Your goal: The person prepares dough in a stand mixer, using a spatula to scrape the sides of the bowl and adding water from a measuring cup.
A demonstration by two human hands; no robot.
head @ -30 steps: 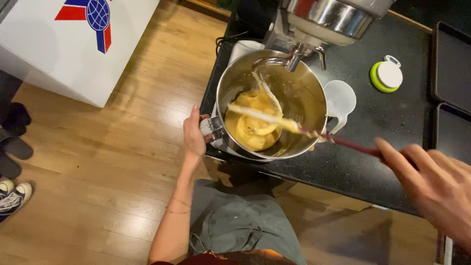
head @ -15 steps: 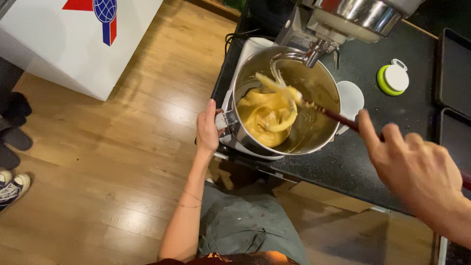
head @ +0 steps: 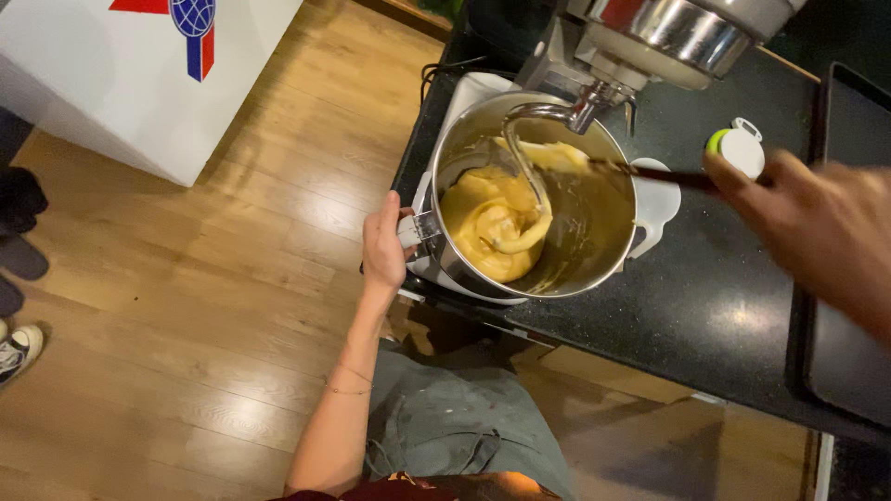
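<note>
Head view: your left hand [head: 383, 249] is closed around the handle on the left side of the steel mixing bowl [head: 594, 243], fingers wrapped on the handle and thumb against the bowl's outer wall. The bowl sits on the white mixer base at the near-left edge of the black tabletop [head: 715, 320], under the tilted mixer head [head: 668, 32]. Yellow batter [head: 497, 227] lies heaped in the bowl's left half, with the metal beater [head: 531, 153] dipping into it. Your right hand [head: 817, 227] is blurred, above the tabletop to the right of the bowl; it grips the dark handle of a spatula [head: 650, 173] whose tip reaches over the bowl's far rim into the batter. A small white and green timer [head: 738, 148] stands just beyond that hand.
</note>
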